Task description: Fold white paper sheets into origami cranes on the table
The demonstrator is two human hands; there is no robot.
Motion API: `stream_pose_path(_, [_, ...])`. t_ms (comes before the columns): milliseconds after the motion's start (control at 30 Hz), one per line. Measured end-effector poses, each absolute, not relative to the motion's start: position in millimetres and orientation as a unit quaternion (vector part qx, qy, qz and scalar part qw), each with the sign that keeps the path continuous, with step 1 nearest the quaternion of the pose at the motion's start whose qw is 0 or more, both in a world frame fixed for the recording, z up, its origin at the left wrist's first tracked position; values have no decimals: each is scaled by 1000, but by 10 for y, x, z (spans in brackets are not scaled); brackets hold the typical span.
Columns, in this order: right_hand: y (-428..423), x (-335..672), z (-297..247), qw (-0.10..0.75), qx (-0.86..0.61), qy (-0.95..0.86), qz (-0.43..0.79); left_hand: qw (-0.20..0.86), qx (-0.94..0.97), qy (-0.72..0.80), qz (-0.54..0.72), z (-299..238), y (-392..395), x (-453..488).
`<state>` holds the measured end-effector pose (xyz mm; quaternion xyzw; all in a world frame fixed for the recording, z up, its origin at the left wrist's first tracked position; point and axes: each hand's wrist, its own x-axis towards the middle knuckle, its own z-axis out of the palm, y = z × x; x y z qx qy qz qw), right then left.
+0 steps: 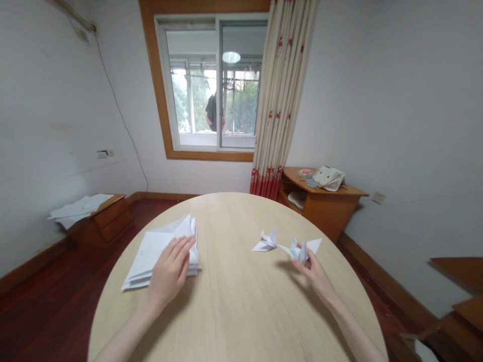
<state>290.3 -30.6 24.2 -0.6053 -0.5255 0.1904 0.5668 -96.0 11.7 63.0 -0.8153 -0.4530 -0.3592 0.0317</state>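
My left hand (171, 266) lies over the right side of a stack of folded white paper sheets (154, 254), its fingers stretched out on the top sheet. My right hand (311, 271) pinches a folded white paper crane (301, 251) between thumb and fingers, just above the right part of the table. A second paper crane (266, 242) rests on the table, left of the held one, with the held crane's pointed tip close to it. Part of the held crane is hidden behind my fingers.
The round pale wooden table (234, 301) fills the foreground. Beyond it stand a wooden desk (324, 208) with a cloth bag (328, 177) on top and a low drawer cabinet (113, 218) with papers. A patterned curtain (281, 100) hangs beside the window (217, 85).
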Motion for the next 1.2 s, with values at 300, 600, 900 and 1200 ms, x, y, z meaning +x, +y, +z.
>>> stream_pose_path(300, [-1505, 1711, 367, 531, -471, -492, 504, -416, -758, -334, -374, 757, -1126, -113])
stream_pose_path(600, [-1665, 1494, 348, 515, -414, -514, 547, -403, -683, -425, -436, 758, -1376, -156])
stream_pose_path(900, [-1596, 1522, 168, 490, -415, -581, 499, -416, -719, -357, -427, 854, -1384, -204])
stream_pose_path(1200, [-1707, 1471, 461, 465, -411, -618, 483, -536, -663, -336, -400, 805, -1383, -233])
